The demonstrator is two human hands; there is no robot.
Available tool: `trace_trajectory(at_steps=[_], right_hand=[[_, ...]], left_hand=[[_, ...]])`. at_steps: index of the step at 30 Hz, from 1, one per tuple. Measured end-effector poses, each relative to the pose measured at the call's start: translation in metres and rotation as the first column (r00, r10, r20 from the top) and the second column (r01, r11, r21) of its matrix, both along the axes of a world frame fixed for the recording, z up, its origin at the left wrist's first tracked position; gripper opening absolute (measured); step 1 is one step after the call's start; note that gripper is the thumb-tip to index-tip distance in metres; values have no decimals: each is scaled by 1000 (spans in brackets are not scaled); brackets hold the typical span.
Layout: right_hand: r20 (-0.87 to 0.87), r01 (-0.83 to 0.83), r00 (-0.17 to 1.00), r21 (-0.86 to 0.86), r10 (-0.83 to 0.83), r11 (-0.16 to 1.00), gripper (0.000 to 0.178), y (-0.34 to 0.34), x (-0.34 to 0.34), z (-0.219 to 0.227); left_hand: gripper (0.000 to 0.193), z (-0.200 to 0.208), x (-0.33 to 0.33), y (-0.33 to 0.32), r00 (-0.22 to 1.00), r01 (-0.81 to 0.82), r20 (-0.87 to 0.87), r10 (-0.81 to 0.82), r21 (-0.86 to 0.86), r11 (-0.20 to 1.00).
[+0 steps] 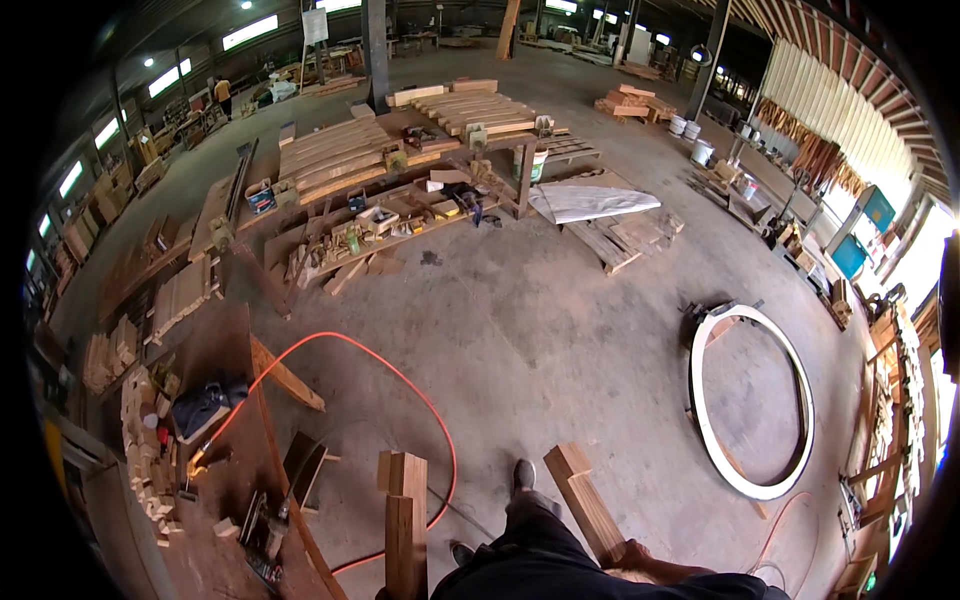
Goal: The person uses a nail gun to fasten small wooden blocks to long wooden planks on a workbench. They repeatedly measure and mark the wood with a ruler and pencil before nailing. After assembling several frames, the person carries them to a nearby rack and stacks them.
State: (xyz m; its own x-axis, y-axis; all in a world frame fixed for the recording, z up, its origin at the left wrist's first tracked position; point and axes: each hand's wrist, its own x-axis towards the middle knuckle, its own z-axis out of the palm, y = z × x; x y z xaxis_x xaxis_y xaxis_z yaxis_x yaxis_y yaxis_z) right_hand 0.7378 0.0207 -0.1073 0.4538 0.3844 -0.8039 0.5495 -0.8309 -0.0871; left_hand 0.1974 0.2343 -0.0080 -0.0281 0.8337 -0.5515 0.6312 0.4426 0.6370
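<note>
My right hand (634,562) grips a squared wooden beam (588,505) near its lower end, at my right side. The beam slants up and to the left, and its far end has a stepped notch. At my left stands a second squared wooden beam (406,525), also notched at its top. My left hand does not show; the lower end of that second beam runs out of the picture, so what holds it is hidden. Both beams flank my legs, with one shoe (523,476) forward on the concrete floor.
An orange air hose (447,420) loops over the floor and the workbench (232,440) at left. A large white ring (702,400) lies at right. Ahead stand a cluttered low bench (400,235), stacked boards (340,150) and a white sheet (595,203) over a pallet. A person (223,97) stands far left.
</note>
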Motion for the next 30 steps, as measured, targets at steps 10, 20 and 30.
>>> trace_trajectory(at_steps=[10, 20, 30], right_hand=[[100, -28, 995, 93, 19, 995, 113, 217, 136, -27], [4, -332, 927, 476, 375, 815, 50, 425, 242, -1], [-64, -270, 933, 525, 354, 807, 45, 621, 250, -35]], left_hand=[[78, -9, 111, 108, 997, -71, 0, 71, -50, 996], [105, 57, 207, 246, 996, -12, -81, 24, 149, 989], [113, -89, 199, 425, 958, 237, -268, -107, 518, 822]])
